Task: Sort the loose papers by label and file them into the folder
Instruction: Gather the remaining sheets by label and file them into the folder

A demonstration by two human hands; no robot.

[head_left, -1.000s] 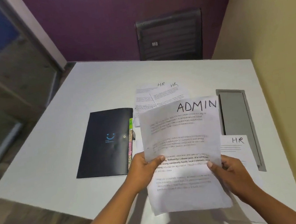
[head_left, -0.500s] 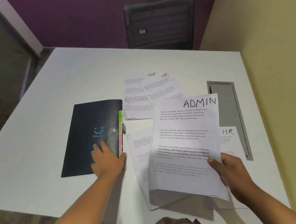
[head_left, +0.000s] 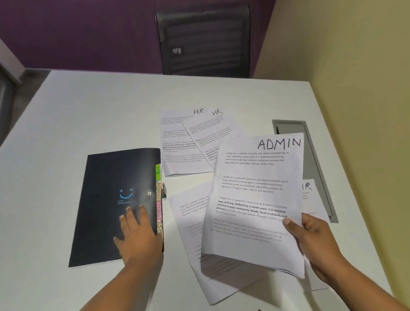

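Folder (head_left: 106, 191): dark, closed, flat on the white table (head_left: 56, 125), left of the papers. ADMIN stack (head_left: 253, 188) is held tilted off the table, just right of the folder but not touching it, over a loose sheet (head_left: 190, 222) whose label is hidden. Two HR sheets (head_left: 185, 142) overlap further back, and a third HR sheet (head_left: 310, 197) is half hidden at right. Left hand (head_left: 136, 236) lies flat on the cover near the tabbed edge, fingers straight, slightly spread, gripping nothing. Right hand (head_left: 311, 240) pinches the stack's lower right edge, thumb on top. Coloured tabs (head_left: 160, 203) stick out of the folder's right edge, ADMIN one readable. Step, likely: ADMIN sorted, filing starting. Next move needs the cover lifted at that edge, the ADMIN divider found and the stack slid in square. HR sheets not yet gathered.
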